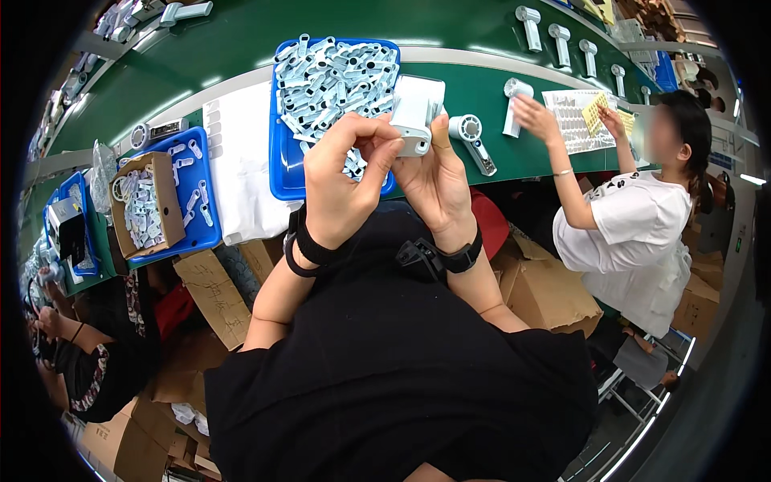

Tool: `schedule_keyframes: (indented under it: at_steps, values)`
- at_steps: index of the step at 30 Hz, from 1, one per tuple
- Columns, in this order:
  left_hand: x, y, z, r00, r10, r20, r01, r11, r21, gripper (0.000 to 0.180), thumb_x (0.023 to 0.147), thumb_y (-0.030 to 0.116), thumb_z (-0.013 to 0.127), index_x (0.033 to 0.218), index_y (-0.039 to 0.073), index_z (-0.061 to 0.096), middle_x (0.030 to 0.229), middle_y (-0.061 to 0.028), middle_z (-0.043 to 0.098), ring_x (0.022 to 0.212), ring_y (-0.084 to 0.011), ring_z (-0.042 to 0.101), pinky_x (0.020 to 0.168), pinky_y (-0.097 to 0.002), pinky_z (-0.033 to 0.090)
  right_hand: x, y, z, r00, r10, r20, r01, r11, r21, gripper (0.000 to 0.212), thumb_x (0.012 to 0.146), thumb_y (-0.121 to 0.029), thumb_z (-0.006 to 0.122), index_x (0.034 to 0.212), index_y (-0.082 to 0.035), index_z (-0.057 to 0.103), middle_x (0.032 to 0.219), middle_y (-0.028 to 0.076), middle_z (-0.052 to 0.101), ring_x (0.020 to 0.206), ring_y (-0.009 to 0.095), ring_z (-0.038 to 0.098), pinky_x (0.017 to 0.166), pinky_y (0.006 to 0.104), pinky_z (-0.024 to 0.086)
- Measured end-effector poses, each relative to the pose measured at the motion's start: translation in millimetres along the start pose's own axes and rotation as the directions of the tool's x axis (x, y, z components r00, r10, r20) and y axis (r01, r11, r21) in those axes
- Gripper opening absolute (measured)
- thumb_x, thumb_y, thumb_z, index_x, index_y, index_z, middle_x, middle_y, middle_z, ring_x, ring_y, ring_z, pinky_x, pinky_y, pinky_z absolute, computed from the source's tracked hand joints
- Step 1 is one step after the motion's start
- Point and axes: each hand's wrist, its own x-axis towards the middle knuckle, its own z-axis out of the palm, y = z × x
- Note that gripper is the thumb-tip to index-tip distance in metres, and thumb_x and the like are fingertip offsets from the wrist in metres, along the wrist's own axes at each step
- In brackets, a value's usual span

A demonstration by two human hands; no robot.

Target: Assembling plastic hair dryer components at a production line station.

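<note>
My right hand (pixel 438 183) grips a white plastic housing (pixel 414 120) from its right side, above the green workbench (pixel 482 80). The housing has a rounded end with a small dark hole. My left hand (pixel 351 173) is closed, its thumb and forefinger pinched against the housing's left side. Whether a small part sits in that pinch is hidden. Just behind my hands, a blue tray (pixel 277 161) holds a heap of small pale plastic parts (pixel 333 80). To the right of my right hand lies a handheld fan (pixel 474 143) with a round grille.
Left of the tray is white sheeting (pixel 241 177); beyond it, a cardboard box (pixel 165 201) of small parts sits in another blue tray (pixel 210 229). On the right a co-worker (pixel 622 209) handles a yellow sheet (pixel 594 115). Several fans (pixel 560 46) stand along the far bench.
</note>
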Motion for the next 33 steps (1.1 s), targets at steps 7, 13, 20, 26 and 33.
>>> schedule_keyframes:
  at_steps: [7,13,20,26,33]
  values:
    - [1.5,-4.4,6.1,0.991,0.089,-0.104,-0.089,0.996,0.004,0.013,0.073,-0.005,0.064,0.083,-0.002,0.058,0.07,-0.0061,0.055,0.058,-0.0107,0.05,0.057,-0.0211,0.042,0.9,0.2,-3.6,0.999,0.013,0.051,-0.017,0.998,0.061,0.047,0.091,-0.033,0.044,0.124,-0.001,0.035,0.117,0.016,0.048,0.108,0.024,0.05,0.093,0.0379,0.043]
    - [2.0,-5.2,6.8,0.989,0.09,-0.12,-0.089,0.996,0.016,0.013,0.072,-0.005,0.064,0.083,-0.001,0.058,0.07,-0.0063,0.055,0.058,-0.0111,0.05,0.056,-0.021,0.042,1.8,-0.2,-3.4,0.999,0.007,0.04,-0.008,1.0,0.028,0.046,0.092,-0.033,0.044,0.123,0.0,0.036,0.117,0.016,0.049,0.109,0.025,0.049,0.094,0.0375,0.043]
    - [2.6,-5.3,7.6,0.987,0.099,-0.124,-0.097,0.995,0.023,0.013,0.072,-0.006,0.065,0.082,-0.001,0.058,0.069,-0.0065,0.055,0.057,-0.0113,0.05,0.057,-0.0215,0.042,2.9,-0.6,-1.9,0.998,0.009,0.058,-0.01,1.0,0.027,0.047,0.092,-0.033,0.044,0.123,0.0,0.036,0.115,0.017,0.05,0.107,0.025,0.05,0.093,0.0371,0.044]
    - [3.2,-5.5,7.9,0.985,0.121,-0.123,-0.117,0.992,0.036,0.014,0.072,-0.006,0.064,0.082,-0.001,0.057,0.068,-0.0065,0.055,0.057,-0.0115,0.05,0.058,-0.0217,0.043,2.6,-0.5,-1.7,0.999,0.0,0.043,0.001,1.0,-0.014,0.048,0.092,-0.034,0.043,0.123,0.001,0.036,0.115,0.017,0.05,0.108,0.026,0.05,0.093,0.0382,0.044]
    - [3.4,-5.6,9.1,0.982,0.136,-0.129,-0.13,0.99,0.052,0.014,0.071,-0.007,0.065,0.082,-0.001,0.057,0.068,-0.0064,0.054,0.056,-0.0112,0.05,0.06,-0.022,0.044,2.2,-0.7,-2.3,1.0,-0.004,0.019,0.005,1.0,-0.027,0.048,0.092,-0.035,0.043,0.123,0.001,0.035,0.116,0.018,0.049,0.108,0.027,0.05,0.095,0.0402,0.043]
